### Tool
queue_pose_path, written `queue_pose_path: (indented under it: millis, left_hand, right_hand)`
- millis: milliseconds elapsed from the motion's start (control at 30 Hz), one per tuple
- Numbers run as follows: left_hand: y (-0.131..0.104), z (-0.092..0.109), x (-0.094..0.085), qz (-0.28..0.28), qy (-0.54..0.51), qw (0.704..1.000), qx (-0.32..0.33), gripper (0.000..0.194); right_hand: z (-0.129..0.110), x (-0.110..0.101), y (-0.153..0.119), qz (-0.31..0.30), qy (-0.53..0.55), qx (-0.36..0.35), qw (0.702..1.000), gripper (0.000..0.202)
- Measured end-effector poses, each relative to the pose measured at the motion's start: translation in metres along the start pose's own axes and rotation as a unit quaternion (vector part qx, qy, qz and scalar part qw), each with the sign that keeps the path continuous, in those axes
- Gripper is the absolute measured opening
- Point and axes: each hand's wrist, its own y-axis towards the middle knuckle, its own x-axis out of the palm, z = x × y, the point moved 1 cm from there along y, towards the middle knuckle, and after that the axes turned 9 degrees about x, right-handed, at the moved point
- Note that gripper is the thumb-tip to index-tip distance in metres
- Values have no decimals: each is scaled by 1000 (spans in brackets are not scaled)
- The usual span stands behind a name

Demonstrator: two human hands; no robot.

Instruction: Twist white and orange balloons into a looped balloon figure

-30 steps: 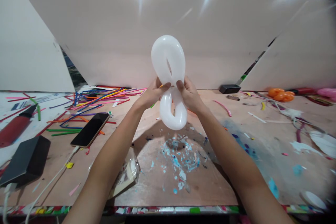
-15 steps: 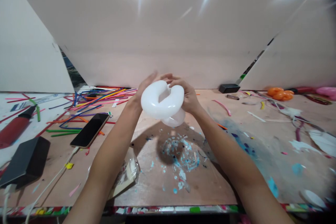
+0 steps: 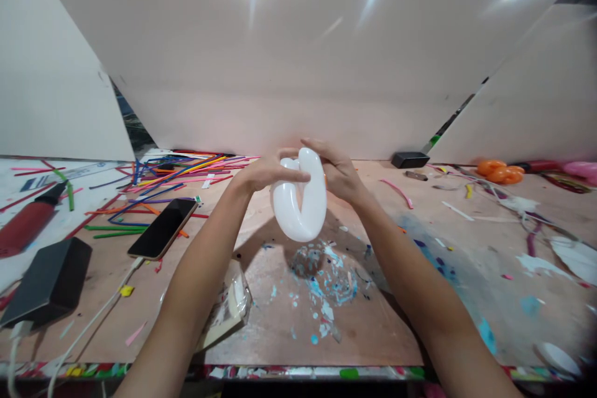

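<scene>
A glossy white balloon (image 3: 301, 221), bent into a narrow U with its curve facing down, is held in the air above the middle of the table. My left hand (image 3: 268, 173) grips its upper left part, the thumb lying across the gap between the two sides. On the other side, my right hand (image 3: 338, 173) holds the upper right part, with its fingers partly behind the balloon. The far fingertips of both hands are partly hidden.
Left of my arms are a phone (image 3: 163, 229) with a cable, a black box (image 3: 49, 280), a red pump (image 3: 28, 224) and several uninflated balloons (image 3: 186, 168). Orange balloons (image 3: 500, 171) and a small black box (image 3: 409, 159) stand at the back right. Upright white panels (image 3: 298, 62) close off the back.
The white balloon has turned from a wide ring shape to a narrow upright U. My left hand has shifted onto its upper part, thumb across it. The view has moved slightly.
</scene>
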Motion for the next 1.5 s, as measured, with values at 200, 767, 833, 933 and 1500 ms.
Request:
queue_pose_path:
  millis: [200, 767, 833, 933, 1500]
  left_hand:
    - [2, 4, 6, 58, -14, 996, 64, 43]
    - [22, -18, 1, 400, -99, 882, 231, 52]
    - [24, -20, 6, 382, -94, 890, 229, 51]
    - [25, -22, 9, 340, -113, 905, 229, 48]
    - [-6, -16, -32, -136, -88, 987, -20, 49]
  right_hand:
    - [-11, 2, -1, -39, 28, 73, 996, 56]
    - [0, 9, 6, 21, 253, 164, 953, 84]
    - [0, 8, 8, 39, 271, 159, 948, 79]
    - [1, -2, 8, 81, 286, 149, 943, 76]
    - [-4, -64, -7, 24, 61, 151, 986, 47]
